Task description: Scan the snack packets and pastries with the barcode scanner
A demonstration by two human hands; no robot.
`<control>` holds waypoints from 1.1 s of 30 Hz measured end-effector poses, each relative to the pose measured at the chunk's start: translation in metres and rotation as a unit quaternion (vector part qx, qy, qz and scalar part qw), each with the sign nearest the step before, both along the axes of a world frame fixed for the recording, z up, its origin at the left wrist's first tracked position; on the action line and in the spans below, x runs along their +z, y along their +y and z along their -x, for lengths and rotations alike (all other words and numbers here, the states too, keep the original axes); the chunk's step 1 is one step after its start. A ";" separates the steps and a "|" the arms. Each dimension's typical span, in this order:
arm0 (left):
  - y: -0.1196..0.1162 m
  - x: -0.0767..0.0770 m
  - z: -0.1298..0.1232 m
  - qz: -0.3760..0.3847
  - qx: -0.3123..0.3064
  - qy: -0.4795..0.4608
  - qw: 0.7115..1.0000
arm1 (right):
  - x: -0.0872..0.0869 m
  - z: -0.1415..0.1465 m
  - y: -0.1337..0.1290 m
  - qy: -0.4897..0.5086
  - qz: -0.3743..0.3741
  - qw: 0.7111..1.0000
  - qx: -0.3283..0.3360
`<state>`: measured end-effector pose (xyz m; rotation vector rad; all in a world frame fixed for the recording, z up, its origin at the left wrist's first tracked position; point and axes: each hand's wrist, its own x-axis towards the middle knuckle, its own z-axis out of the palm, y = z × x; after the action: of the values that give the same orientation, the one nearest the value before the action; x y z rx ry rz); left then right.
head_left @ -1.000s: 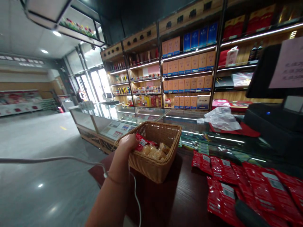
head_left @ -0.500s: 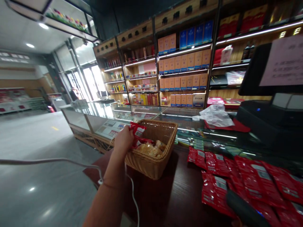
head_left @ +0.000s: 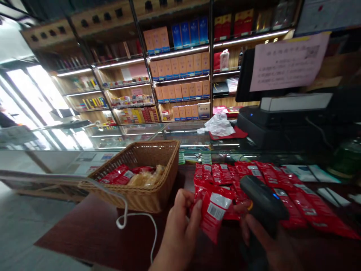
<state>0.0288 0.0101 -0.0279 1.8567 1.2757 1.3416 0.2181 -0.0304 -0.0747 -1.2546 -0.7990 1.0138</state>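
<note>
Pinching a red packet (head_left: 214, 215) in the left hand (head_left: 180, 226), wrapping the right hand (head_left: 268, 241) around a scanner (head_left: 262, 194), with many packets (head_left: 220, 174) laid out right of the wicker basket (head_left: 141, 198), others inside.

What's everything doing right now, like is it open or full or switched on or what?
Red packet: held up in the left hand, barcode showing
Scanner: gripped in the right hand, blue light on
Basket: upright, open, partly filled
Other red packets: lying spread out, some overlapping
White plastic bag: crumpled
White cable: loosely curled
Shelf lights: on
</note>
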 end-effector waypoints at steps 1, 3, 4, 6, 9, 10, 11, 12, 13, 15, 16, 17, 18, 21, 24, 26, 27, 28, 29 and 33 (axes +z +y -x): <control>-0.001 -0.008 -0.006 0.025 -0.025 -0.025 0.999 | 0.004 0.000 0.003 0.034 0.012 0.999 -0.015; 0.000 -0.019 -0.014 0.086 -0.077 -0.088 0.989 | 0.006 0.003 0.007 0.050 0.032 0.997 -0.058; 0.000 -0.022 -0.017 0.121 -0.103 -0.129 0.979 | 0.005 0.004 0.009 0.057 0.038 0.995 -0.074; 0.002 -0.025 -0.019 0.200 -0.150 -0.218 0.943 | 0.001 0.007 0.010 0.076 0.042 0.993 -0.082; 0.003 -0.027 -0.020 0.289 -0.190 -0.316 0.883 | -0.002 0.010 0.009 0.113 0.011 0.990 -0.079; 0.003 -0.028 -0.020 0.304 -0.190 -0.331 0.873 | -0.001 0.011 0.008 0.116 0.003 0.990 -0.079; 0.003 -0.029 -0.019 0.311 -0.186 -0.340 0.868 | 0.000 0.012 0.008 0.117 -0.002 0.990 -0.079; 0.003 -0.029 -0.019 0.314 -0.180 -0.343 0.867 | 0.000 0.013 0.008 0.118 -0.003 0.990 -0.078; 0.003 -0.030 -0.019 0.315 -0.175 -0.343 0.867 | 0.001 0.013 0.007 0.119 0.000 0.990 -0.078; 0.002 -0.030 -0.018 0.319 -0.168 -0.339 0.869 | 0.001 0.014 0.007 0.131 -0.003 0.988 -0.080; 0.002 -0.031 -0.018 0.322 -0.164 -0.335 0.870 | 0.001 0.014 0.007 0.140 -0.007 0.987 -0.082; 0.002 -0.031 -0.017 0.325 -0.162 -0.334 0.870 | 0.001 0.015 0.007 0.149 -0.013 0.985 -0.085; 0.003 -0.031 -0.016 0.327 -0.161 -0.336 0.869 | 0.001 0.016 0.006 0.157 -0.018 0.983 -0.089; 0.004 -0.032 -0.014 0.329 -0.174 -0.356 0.857 | 0.004 0.019 0.004 0.176 -0.032 0.978 -0.105; 0.005 -0.034 -0.012 0.346 -0.208 -0.343 0.848 | 0.009 0.023 0.001 0.196 -0.042 0.972 -0.121; 0.004 -0.035 -0.011 0.353 -0.218 -0.316 0.853 | 0.011 0.024 0.001 0.212 -0.045 0.968 -0.126; 0.003 -0.037 -0.010 0.353 -0.219 -0.309 0.856 | 0.010 0.024 0.001 0.219 -0.046 0.966 -0.127; 0.002 -0.038 -0.009 0.353 -0.221 -0.307 0.856 | 0.009 0.023 0.002 0.223 -0.048 0.965 -0.125; 0.001 -0.039 -0.008 0.359 -0.226 -0.305 0.853 | 0.006 0.021 0.004 0.226 -0.051 0.965 -0.121; -0.003 -0.045 0.001 0.416 -0.252 -0.245 0.839 | -0.009 0.010 0.010 0.230 -0.041 0.966 -0.114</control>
<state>0.0280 0.0073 -0.0728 1.0200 0.8013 0.7071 0.2082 -0.0206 -0.0837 -0.9603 -0.3242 1.0175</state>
